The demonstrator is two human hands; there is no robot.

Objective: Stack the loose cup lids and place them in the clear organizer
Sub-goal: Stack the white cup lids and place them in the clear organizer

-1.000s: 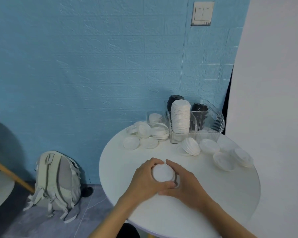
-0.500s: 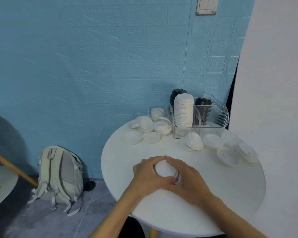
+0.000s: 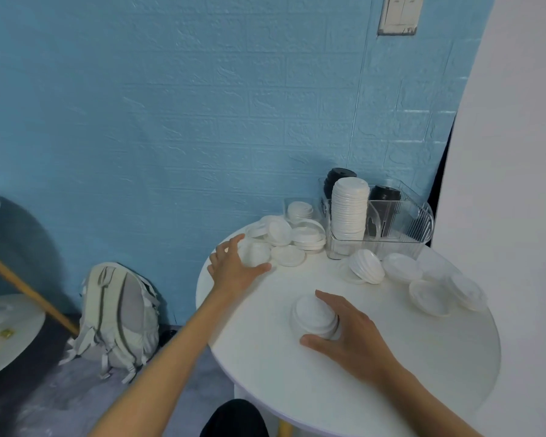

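Two hands: both are working over the round white tabletop [image 3: 407,367], well apart from each other.
Right hand [image 3: 350,337]: it is curling its thumb and fingers [image 3: 328,298] round a short stack [image 3: 316,315] of white lids, which is sitting on the tabletop near its front middle.
Left hand [image 3: 234,268]: it is reaching to the far left edge, with spread fingers arching over one loose lid [image 3: 256,253] and thumb lying along that lid's near rim; whether it is gripping or only touching is not clear.
Left pile [image 3: 292,234]: several white lids are lying overlapped just beyond the left hand, touching one another, beside a small clear box [image 3: 300,209] that is holding a few more.
Organizer [image 3: 401,230]: it is standing at the back of the tabletop against the blue wall [image 3: 171,121], holding a tall upright column of white lids [image 3: 349,212] in its front left part and two columns of black lids [image 3: 383,195] behind.
Right lids: a tilted stack [image 3: 368,269] is leaning just in front of the organizer, and more lids [image 3: 429,296] are lying spread out to its right.
Floor: a pale backpack [image 3: 117,320] is leaning against the wall, left of the tabletop.
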